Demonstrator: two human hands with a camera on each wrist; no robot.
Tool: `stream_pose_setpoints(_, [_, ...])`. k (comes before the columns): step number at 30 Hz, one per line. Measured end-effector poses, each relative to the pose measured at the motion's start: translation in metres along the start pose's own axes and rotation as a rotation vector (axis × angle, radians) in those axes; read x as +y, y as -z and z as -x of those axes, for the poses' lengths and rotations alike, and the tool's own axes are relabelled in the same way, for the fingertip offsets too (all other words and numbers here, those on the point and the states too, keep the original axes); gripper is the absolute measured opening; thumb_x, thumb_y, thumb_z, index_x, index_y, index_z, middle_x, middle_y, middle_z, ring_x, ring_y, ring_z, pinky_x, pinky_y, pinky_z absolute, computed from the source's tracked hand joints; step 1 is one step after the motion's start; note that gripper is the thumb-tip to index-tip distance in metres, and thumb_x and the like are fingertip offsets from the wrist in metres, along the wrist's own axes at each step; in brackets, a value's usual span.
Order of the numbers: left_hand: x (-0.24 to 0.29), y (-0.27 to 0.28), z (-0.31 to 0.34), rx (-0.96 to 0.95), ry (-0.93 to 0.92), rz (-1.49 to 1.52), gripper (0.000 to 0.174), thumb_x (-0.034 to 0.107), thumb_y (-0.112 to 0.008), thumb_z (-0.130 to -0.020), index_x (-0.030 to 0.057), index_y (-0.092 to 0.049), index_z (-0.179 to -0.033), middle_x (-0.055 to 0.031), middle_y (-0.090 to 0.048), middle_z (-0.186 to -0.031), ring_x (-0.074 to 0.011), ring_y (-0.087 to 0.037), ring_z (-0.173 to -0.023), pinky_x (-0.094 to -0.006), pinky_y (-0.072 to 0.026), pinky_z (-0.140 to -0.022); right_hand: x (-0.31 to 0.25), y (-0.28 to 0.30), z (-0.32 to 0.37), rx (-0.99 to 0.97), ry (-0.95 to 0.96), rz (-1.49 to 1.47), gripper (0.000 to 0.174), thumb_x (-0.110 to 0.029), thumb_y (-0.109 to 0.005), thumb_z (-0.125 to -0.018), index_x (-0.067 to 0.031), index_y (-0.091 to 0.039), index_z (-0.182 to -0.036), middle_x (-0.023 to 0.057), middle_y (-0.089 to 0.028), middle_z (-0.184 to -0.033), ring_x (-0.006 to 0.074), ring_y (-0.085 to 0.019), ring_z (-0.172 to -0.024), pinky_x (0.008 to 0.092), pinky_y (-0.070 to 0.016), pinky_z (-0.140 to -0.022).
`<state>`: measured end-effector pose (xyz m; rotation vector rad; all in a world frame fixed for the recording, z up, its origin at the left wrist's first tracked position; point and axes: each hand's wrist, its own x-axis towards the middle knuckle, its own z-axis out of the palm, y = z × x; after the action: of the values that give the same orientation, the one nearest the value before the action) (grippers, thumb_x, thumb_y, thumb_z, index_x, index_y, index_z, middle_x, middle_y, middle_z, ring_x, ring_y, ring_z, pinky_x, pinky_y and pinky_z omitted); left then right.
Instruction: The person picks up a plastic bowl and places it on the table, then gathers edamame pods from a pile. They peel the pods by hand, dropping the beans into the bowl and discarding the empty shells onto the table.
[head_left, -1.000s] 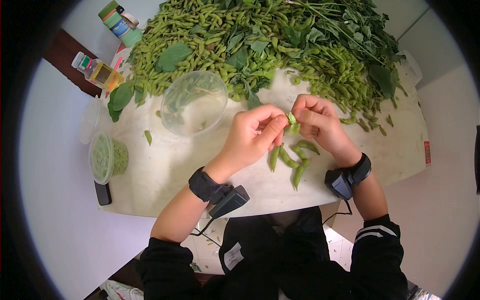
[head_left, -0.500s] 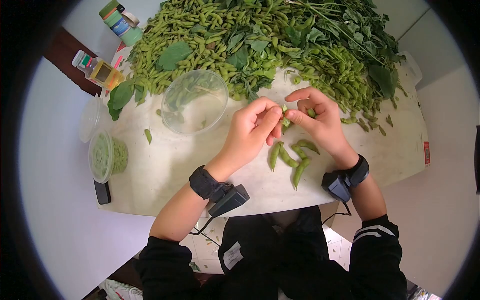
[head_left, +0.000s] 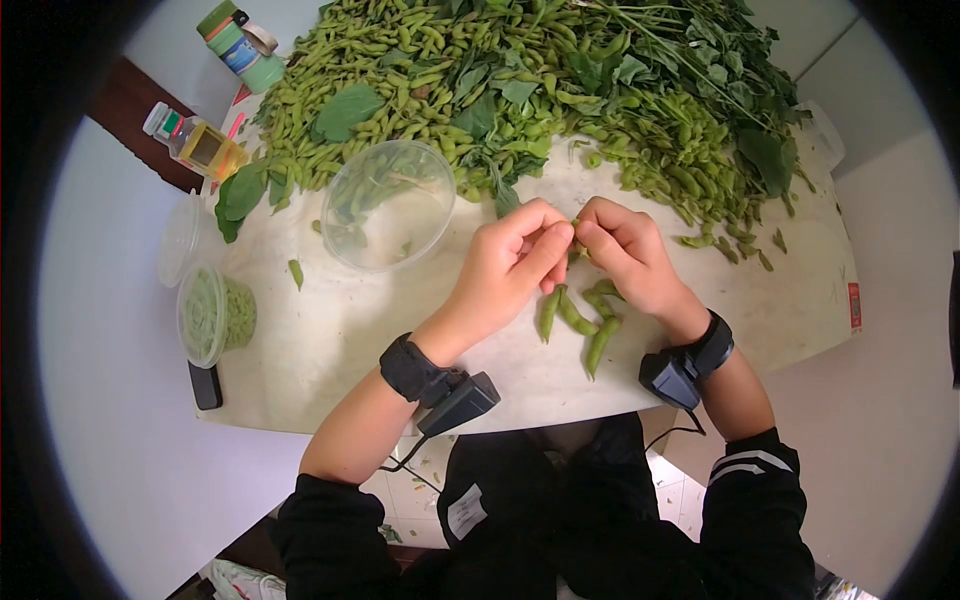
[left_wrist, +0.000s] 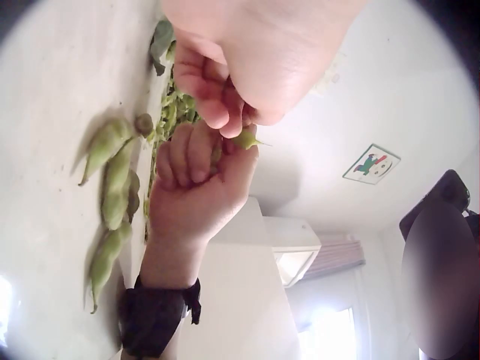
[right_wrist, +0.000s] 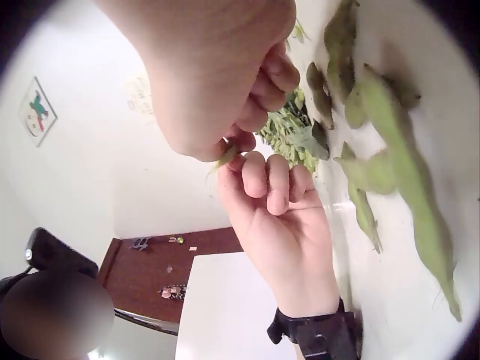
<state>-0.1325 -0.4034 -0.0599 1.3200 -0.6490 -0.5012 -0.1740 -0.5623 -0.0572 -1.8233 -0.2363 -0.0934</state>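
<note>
Fingers [head_left: 548, 243] of left hand [head_left: 505, 268] and right hand [head_left: 632, 258] pinch one pod [head_left: 573, 254] over loose pods [head_left: 578, 318], beside clear tub [head_left: 388, 205].

Right hand [head_left: 632, 255] has closed in against left hand [head_left: 510, 265], pinching the pod [left_wrist: 246, 139].

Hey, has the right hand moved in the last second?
Yes. The right hand has shifted slightly left, over the loose pods, pinching an edamame pod with the left hand.
</note>
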Motion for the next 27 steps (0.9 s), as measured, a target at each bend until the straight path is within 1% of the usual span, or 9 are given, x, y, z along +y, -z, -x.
stream_pose_setpoints(6, [0.001, 0.000, 0.001, -0.065, -0.035, -0.009, 0.019, 0.020, -0.043, -0.089, 0.0032, -0.047, -0.082, -0.0004, -0.049, -0.065, -0.0057, -0.047, -0.062, -0.0192, -0.0395, -0.058, 0.002, 0.001, 0.002, -0.045, -0.001, -0.056, 0.020, -0.015, -0.041, -0.084, -0.0014, -0.046, -0.072, -0.0008, -0.043, -0.059, 0.0068, -0.037, -0.056, 0.0233, -0.0324, -0.049])
stream_pose_setpoints(11, [0.002, 0.001, 0.001, -0.114, -0.016, 0.041, 0.019, 0.022, -0.042, -0.089, 0.0039, -0.045, -0.084, -0.0015, -0.051, -0.069, -0.0058, -0.046, -0.064, -0.0191, -0.0388, -0.059, -0.005, 0.000, 0.003, -0.028, -0.070, -0.133, 0.022, -0.016, -0.035, -0.085, -0.0013, -0.044, -0.072, 0.0000, -0.044, -0.063, 0.0074, -0.039, -0.057, 0.0220, -0.0337, -0.050])
stream_pose_setpoints(14, [0.002, -0.001, 0.001, -0.119, 0.005, 0.054, 0.019, 0.023, -0.041, -0.090, 0.0045, -0.044, -0.084, -0.0019, -0.052, -0.071, -0.0060, -0.046, -0.063, -0.0187, -0.0383, -0.059, -0.012, 0.002, 0.001, -0.035, -0.226, -0.374, 0.021, -0.017, -0.034, -0.085, -0.0026, -0.045, -0.074, -0.0006, -0.045, -0.064, 0.0067, -0.041, -0.058, 0.0204, -0.0338, -0.051])
stream_pose_setpoints(18, [0.003, -0.002, 0.002, -0.136, 0.028, 0.058, 0.019, 0.022, -0.042, -0.089, 0.0052, -0.045, -0.082, -0.0016, -0.053, -0.072, -0.0056, -0.045, -0.062, -0.0182, -0.0374, -0.058, -0.008, 0.000, 0.001, -0.073, -0.210, -0.454, 0.023, -0.021, -0.035, -0.086, -0.0037, -0.046, -0.074, -0.0007, -0.047, -0.064, 0.0059, -0.043, -0.057, 0.0180, -0.0314, -0.047])
stream_pose_setpoints(21, [-0.001, 0.001, 0.002, -0.105, 0.052, 0.062, 0.018, 0.021, -0.042, -0.089, 0.0051, -0.046, -0.082, -0.0013, -0.054, -0.072, -0.0052, -0.046, -0.061, -0.0177, -0.0366, -0.056, -0.001, 0.000, -0.001, 0.017, -0.314, -0.416, 0.028, -0.027, -0.038, -0.087, -0.0044, -0.048, -0.074, 0.0005, -0.049, -0.065, 0.0053, -0.044, -0.056, 0.0163, -0.0281, -0.044])
stream_pose_setpoints(23, [0.000, 0.001, 0.001, -0.087, 0.047, 0.063, 0.018, 0.021, -0.042, -0.089, 0.0051, -0.047, -0.082, -0.0013, -0.054, -0.072, -0.0050, -0.047, -0.060, -0.0174, -0.0363, -0.054, 0.012, 0.013, -0.002, -0.128, -0.327, -0.693, 0.033, -0.033, -0.040, -0.087, -0.0045, -0.050, -0.074, 0.0016, -0.050, -0.066, 0.0057, -0.045, -0.057, 0.0151, -0.0269, -0.043])
stream_pose_setpoints(24, [0.000, 0.001, 0.000, -0.070, 0.043, 0.063, 0.018, 0.021, -0.042, -0.089, 0.0050, -0.048, -0.082, -0.0013, -0.055, -0.073, -0.0048, -0.047, -0.060, -0.0171, -0.0359, -0.053, 0.010, 0.010, -0.003, -0.129, -0.327, -0.693, 0.033, -0.033, -0.040, -0.087, -0.0045, -0.050, -0.074, 0.0016, -0.050, -0.066, 0.0057, -0.045, -0.057, 0.0151, -0.0269, -0.043])
stream_pose_setpoints(26, [0.000, 0.000, 0.000, -0.067, 0.049, 0.074, 0.018, 0.020, -0.042, -0.088, 0.0052, -0.048, -0.081, -0.0014, -0.056, -0.073, -0.0047, -0.048, -0.060, -0.0170, -0.0357, -0.052, 0.000, 0.001, -0.005, 0.021, -0.379, -0.614, 0.028, -0.029, -0.040, -0.087, -0.0060, -0.046, -0.071, 0.0002, -0.044, -0.055, 0.0035, -0.026, -0.039, 0.0187, -0.0165, -0.036])
stream_pose_setpoints(27, [0.000, 0.000, 0.001, -0.064, 0.055, 0.083, 0.017, 0.020, -0.042, -0.088, 0.0053, -0.048, -0.081, -0.0016, -0.056, -0.073, -0.0045, -0.048, -0.060, -0.0168, -0.0354, -0.051, -0.004, 0.001, -0.004, 0.022, -0.379, -0.614, 0.028, -0.029, -0.040, -0.087, -0.0060, -0.046, -0.071, 0.0002, -0.044, -0.055, 0.0035, -0.026, -0.039, 0.0187, -0.0165, -0.036])
